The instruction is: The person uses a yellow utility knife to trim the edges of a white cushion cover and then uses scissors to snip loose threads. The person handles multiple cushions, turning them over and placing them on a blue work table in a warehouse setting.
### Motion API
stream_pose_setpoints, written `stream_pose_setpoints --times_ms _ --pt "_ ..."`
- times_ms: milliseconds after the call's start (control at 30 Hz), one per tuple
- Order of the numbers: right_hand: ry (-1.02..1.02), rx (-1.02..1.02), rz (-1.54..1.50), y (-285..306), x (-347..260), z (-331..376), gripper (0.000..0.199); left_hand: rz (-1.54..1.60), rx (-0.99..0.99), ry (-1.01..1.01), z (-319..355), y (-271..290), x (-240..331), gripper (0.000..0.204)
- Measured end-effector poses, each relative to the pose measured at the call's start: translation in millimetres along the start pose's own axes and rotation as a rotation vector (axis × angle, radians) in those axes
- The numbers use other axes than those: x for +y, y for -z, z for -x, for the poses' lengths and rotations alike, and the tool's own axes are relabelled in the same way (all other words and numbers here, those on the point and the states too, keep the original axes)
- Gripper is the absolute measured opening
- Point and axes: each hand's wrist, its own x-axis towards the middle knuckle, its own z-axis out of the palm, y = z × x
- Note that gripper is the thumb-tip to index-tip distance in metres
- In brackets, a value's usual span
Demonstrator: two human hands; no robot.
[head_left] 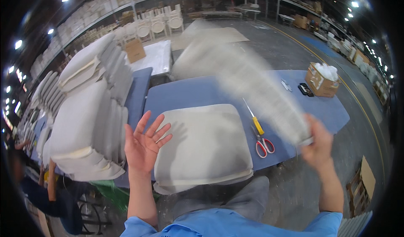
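My left hand [145,142] is raised with fingers spread, holding nothing, beside the left edge of a light grey seat cushion [206,140]. That cushion lies flat on the blue-covered table in front of me, a second layer showing under its near edge. At the right, my right hand [317,142] grips one end of a long, light grey fabric piece [256,85]. Motion smears the piece, which stretches up and away to the left over the table. Beneath it lie red-and-white-handled scissors [264,147] and a yellow-handled screwdriver [257,125].
Tall stacks of grey cushions [80,115] stand on the left. On the blue table [185,90], a cardboard box [322,82] with white stuffing and a black object [306,90] sit far right. Another person [63,203] works at lower left. White chairs [158,24] stand behind.
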Motion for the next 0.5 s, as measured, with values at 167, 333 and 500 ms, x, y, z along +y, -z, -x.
stream_pose_setpoints --times_ms 167,333,500 --pt "0.412 -0.209 -0.239 -135 -67 47 0.027 -0.456 0.639 0.243 55 45 1 0.062" --pt "0.316 -0.296 -0.318 -186 -85 108 0.033 -0.362 0.639 0.215 124 129 -39 0.051" --pt "0.128 -0.435 -0.328 -169 -78 112 0.057 -0.597 0.622 0.31 115 121 -44 0.048"
